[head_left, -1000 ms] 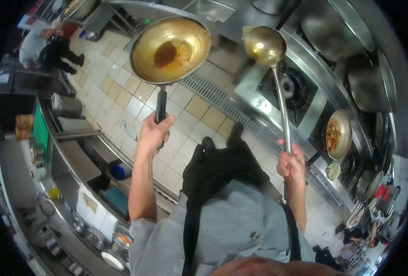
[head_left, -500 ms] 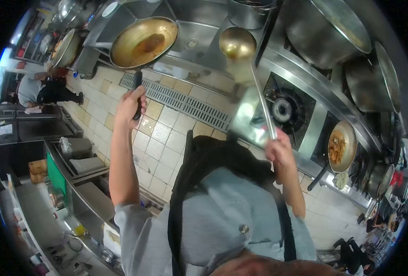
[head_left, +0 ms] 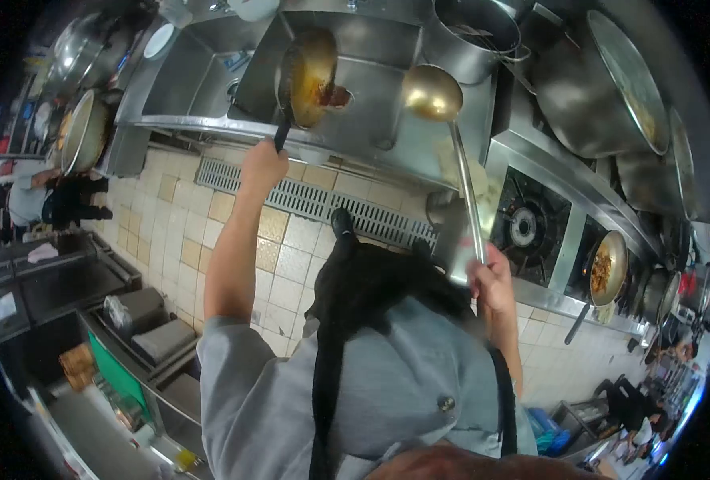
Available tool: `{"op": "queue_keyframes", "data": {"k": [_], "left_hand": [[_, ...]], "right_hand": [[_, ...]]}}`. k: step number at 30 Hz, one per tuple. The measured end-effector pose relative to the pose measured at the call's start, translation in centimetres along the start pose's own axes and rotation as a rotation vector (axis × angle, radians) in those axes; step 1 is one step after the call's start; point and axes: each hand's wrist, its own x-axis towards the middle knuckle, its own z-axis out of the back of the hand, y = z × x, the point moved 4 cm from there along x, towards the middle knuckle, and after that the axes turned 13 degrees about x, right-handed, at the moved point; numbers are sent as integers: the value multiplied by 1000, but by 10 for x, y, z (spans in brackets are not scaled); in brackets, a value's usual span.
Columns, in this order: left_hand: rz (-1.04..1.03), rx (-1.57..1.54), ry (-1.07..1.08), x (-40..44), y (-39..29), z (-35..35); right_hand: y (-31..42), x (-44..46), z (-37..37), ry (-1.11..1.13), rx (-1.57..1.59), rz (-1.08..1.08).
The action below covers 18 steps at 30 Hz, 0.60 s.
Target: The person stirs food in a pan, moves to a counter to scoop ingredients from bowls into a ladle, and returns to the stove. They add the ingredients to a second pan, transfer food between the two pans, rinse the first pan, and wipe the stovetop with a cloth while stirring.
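Frying pan (head_left: 315,84), 1, black handle (head_left: 282,134): held over the large sink basin (head_left: 379,48), tipped steeply on its side, its golden, oil-stained inside turned toward the right. Dark brown sauce (head_left: 336,97), 1 patch, at the right-hand rim, reaching past the edge above the basin.

Left hand (head_left: 264,166), bare: fingers closed around the pan's handle.

Ladle (head_left: 433,94), 1, metal, long handle: raised, its bowl near the basin's right side, apart from the pan.

Right hand (head_left: 493,280), bare: fingers wrapped around the lower part of the ladle's handle.

Second basin (head_left: 195,72), 1, steel: directly left of the large basin. White bowl (head_left: 160,40), 1: at its far left corner.

Stockpot (head_left: 483,60), 1, with utensils standing in it: just beyond the ladle's bowl. Large metal pots, 2, to the right, leaning with their openings outward.

Gas burner (head_left: 523,228), 1: on the range, right of the ladle. Second frying pan (head_left: 609,268), 1, holding browned food: farther right, its handle pointing toward the floor.

Drain grate (head_left: 315,202), 1, slotted: set in the tiled floor before the sink.

Green board (head_left: 117,372), 1: on the counter at lower left.

Co-worker, 1, in a light top: far left.
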Motion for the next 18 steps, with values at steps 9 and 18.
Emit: {"op": "queue_keyframes", "data": {"k": [9, 18], "left_hand": [[6, -431, 475, 131, -1, -59], [133, -575, 723, 182, -8, -137]], "right_hand": [[-14, -9, -67, -238, 60, -49], [-16, -15, -49, -328, 99, -31]]}}
